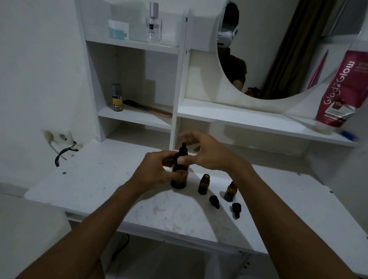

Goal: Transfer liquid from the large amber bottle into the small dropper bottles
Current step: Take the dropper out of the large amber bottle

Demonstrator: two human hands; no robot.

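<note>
I have the left hand (156, 170) wrapped round the body of the large amber bottle (179, 181), which stands upright on the white table (112, 178), so it cannot turn or tip while the top is worked. The right hand (207, 155) hangs half open over the black dropper cap (183, 148), fingers spread and blurred, thumb by the neck, gripping nothing that I can see. One small dropper bottle (204, 184) and a second small bottle (231, 191) stand just right of it with open mouths (their droppers lie in front), ready for filling. Unscrewing the cap looks like the step in hand.
</note>
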